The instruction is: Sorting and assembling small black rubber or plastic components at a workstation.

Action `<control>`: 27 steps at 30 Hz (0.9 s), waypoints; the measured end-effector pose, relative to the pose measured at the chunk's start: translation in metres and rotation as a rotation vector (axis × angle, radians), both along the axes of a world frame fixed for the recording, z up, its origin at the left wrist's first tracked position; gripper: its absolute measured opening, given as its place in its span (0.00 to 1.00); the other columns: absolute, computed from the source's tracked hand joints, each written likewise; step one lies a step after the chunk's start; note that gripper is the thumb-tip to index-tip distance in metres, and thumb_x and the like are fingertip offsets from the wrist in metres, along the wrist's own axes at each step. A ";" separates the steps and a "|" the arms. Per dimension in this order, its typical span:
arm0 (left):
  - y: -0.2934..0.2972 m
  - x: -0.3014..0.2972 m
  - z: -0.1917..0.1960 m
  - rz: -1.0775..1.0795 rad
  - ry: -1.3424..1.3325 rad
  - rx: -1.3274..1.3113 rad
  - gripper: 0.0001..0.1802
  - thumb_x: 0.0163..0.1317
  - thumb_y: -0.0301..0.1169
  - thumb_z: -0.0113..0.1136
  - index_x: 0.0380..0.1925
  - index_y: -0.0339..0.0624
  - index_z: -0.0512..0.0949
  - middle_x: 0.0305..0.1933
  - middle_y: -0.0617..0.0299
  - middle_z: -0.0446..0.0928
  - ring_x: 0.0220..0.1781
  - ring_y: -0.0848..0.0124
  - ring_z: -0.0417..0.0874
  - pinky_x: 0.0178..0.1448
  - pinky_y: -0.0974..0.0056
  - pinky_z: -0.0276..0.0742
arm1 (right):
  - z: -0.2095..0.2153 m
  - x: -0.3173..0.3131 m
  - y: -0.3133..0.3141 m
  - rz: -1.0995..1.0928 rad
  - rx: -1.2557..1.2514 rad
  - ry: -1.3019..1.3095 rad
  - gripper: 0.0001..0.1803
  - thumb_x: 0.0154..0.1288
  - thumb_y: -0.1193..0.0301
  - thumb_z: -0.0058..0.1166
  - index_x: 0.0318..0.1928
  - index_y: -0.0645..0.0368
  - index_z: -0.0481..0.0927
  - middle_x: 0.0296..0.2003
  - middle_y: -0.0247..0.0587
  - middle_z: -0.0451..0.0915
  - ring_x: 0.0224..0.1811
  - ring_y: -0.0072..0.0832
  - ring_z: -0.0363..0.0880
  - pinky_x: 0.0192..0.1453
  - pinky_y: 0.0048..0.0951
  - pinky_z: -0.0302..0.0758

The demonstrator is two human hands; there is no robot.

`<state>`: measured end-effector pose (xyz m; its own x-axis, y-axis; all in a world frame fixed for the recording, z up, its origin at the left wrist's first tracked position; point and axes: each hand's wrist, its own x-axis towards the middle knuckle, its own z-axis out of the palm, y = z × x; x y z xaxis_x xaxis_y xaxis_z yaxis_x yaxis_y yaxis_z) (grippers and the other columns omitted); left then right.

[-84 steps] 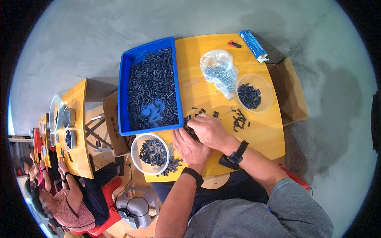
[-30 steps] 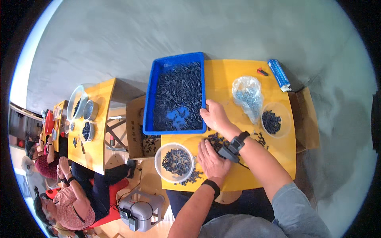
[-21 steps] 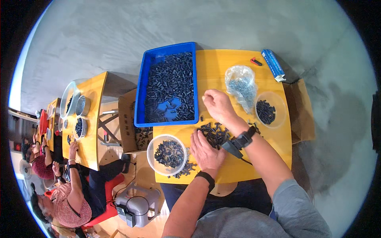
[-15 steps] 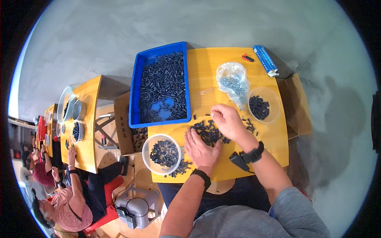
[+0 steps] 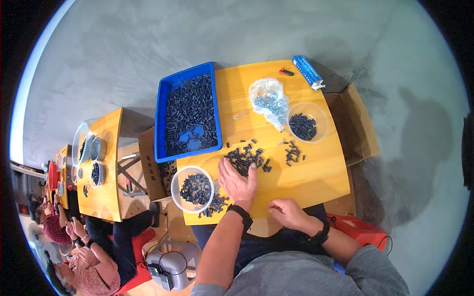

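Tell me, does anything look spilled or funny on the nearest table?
Maybe: loose dark pieces lie on the yellow table outside the round clear tub, near the table's edge. They look spilled, since more pieces sit inside it, but could be there on purpose. The dark heap by the left hand seems gathered. Nothing looks broken.

Covered, cut off or too small around the blue tray [image 5: 189,154]

Cannot see the part of the heap of black pieces [image 5: 249,159] under the left hand [image 5: 237,182], just off the tray's near right corner. Cannot make out the inside of the curled right hand [image 5: 288,213], farther right of the tray. Cannot tell single bits apart in the clear bag [image 5: 269,101], right of the tray. Lose some of the cardboard box [image 5: 147,165] beneath the tray's left side, and the grey shirt [image 5: 296,274], nearer than the tray, past the lower edge.
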<state>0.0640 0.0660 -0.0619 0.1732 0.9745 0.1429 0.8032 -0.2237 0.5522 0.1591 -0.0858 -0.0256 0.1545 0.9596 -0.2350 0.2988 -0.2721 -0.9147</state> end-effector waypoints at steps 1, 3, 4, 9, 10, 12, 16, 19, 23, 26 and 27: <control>0.001 -0.001 -0.003 0.001 -0.024 0.001 0.50 0.51 0.53 0.64 0.65 0.30 0.56 0.69 0.40 0.58 0.72 0.47 0.55 0.72 0.45 0.49 | -0.001 -0.001 -0.004 0.003 0.012 -0.017 0.10 0.62 0.70 0.54 0.37 0.65 0.78 0.28 0.52 0.80 0.29 0.39 0.81 0.35 0.34 0.76; 0.002 -0.003 -0.007 0.001 -0.050 0.005 0.49 0.53 0.52 0.63 0.65 0.30 0.55 0.68 0.39 0.58 0.72 0.46 0.55 0.73 0.46 0.48 | -0.001 -0.002 -0.009 0.013 0.020 -0.022 0.09 0.62 0.70 0.53 0.37 0.65 0.78 0.28 0.53 0.80 0.29 0.41 0.81 0.35 0.36 0.76; 0.002 -0.003 -0.007 -0.003 -0.063 0.002 0.49 0.53 0.53 0.62 0.65 0.29 0.55 0.69 0.39 0.57 0.72 0.46 0.55 0.73 0.46 0.48 | 0.000 -0.002 -0.011 0.025 0.023 -0.025 0.09 0.62 0.71 0.53 0.37 0.65 0.78 0.29 0.53 0.80 0.30 0.44 0.81 0.35 0.37 0.76; -0.004 -0.003 0.003 -0.040 -0.070 -0.011 0.52 0.50 0.53 0.63 0.65 0.27 0.55 0.70 0.39 0.56 0.72 0.46 0.54 0.73 0.46 0.48 | -0.002 0.005 -0.014 -0.025 0.129 -0.121 0.08 0.62 0.72 0.51 0.36 0.65 0.77 0.29 0.56 0.79 0.32 0.49 0.80 0.35 0.40 0.75; -0.004 -0.005 0.004 -0.069 -0.050 -0.003 0.52 0.49 0.52 0.65 0.65 0.27 0.55 0.70 0.38 0.55 0.72 0.46 0.53 0.74 0.46 0.48 | -0.001 0.007 -0.013 -0.045 0.146 -0.141 0.07 0.62 0.72 0.51 0.36 0.65 0.77 0.29 0.57 0.79 0.32 0.51 0.79 0.35 0.41 0.75; -0.005 -0.011 0.007 -0.151 -0.041 0.031 0.54 0.45 0.49 0.68 0.64 0.25 0.55 0.70 0.34 0.52 0.73 0.42 0.52 0.74 0.46 0.47 | 0.004 0.013 -0.009 -0.090 0.128 -0.147 0.07 0.62 0.73 0.51 0.36 0.65 0.77 0.30 0.56 0.79 0.33 0.51 0.79 0.36 0.42 0.74; -0.017 -0.015 0.015 -0.193 -0.029 0.033 0.53 0.45 0.46 0.69 0.63 0.23 0.54 0.69 0.28 0.50 0.72 0.38 0.50 0.74 0.46 0.47 | 0.011 0.028 0.003 -0.240 0.179 -0.200 0.06 0.60 0.74 0.51 0.35 0.65 0.76 0.30 0.56 0.78 0.34 0.51 0.78 0.37 0.43 0.74; -0.029 -0.019 0.015 -0.221 -0.019 0.071 0.53 0.46 0.45 0.69 0.64 0.23 0.53 0.69 0.28 0.50 0.72 0.36 0.49 0.74 0.45 0.48 | 0.005 0.037 0.014 -0.252 0.206 -0.295 0.05 0.60 0.75 0.51 0.35 0.66 0.75 0.30 0.56 0.78 0.35 0.52 0.78 0.38 0.44 0.74; -0.048 -0.028 0.016 -0.240 -0.033 0.064 0.52 0.47 0.43 0.68 0.63 0.23 0.52 0.69 0.28 0.49 0.72 0.35 0.49 0.74 0.44 0.48 | 0.005 0.039 0.017 -0.275 0.203 -0.346 0.05 0.59 0.75 0.52 0.34 0.65 0.75 0.30 0.57 0.77 0.35 0.53 0.77 0.39 0.45 0.73; -0.059 -0.035 0.015 -0.245 -0.075 0.083 0.49 0.48 0.40 0.68 0.63 0.23 0.53 0.69 0.28 0.49 0.71 0.35 0.50 0.73 0.43 0.48 | 0.002 0.041 0.014 -0.217 0.141 -0.366 0.05 0.59 0.75 0.52 0.33 0.65 0.75 0.30 0.57 0.77 0.34 0.54 0.76 0.39 0.45 0.73; -0.062 -0.038 0.012 -0.262 -0.091 0.099 0.47 0.48 0.38 0.67 0.62 0.23 0.54 0.68 0.28 0.51 0.71 0.35 0.51 0.72 0.42 0.49 | -0.004 0.040 0.009 -0.225 0.159 -0.358 0.05 0.59 0.74 0.52 0.33 0.64 0.75 0.30 0.56 0.77 0.34 0.54 0.76 0.38 0.46 0.73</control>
<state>0.0261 0.0038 -0.0502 0.3988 0.8790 0.2613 0.6593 -0.4729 0.5846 0.1986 -0.0763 -0.0299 0.4085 0.9126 0.0189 0.5532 -0.2310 -0.8004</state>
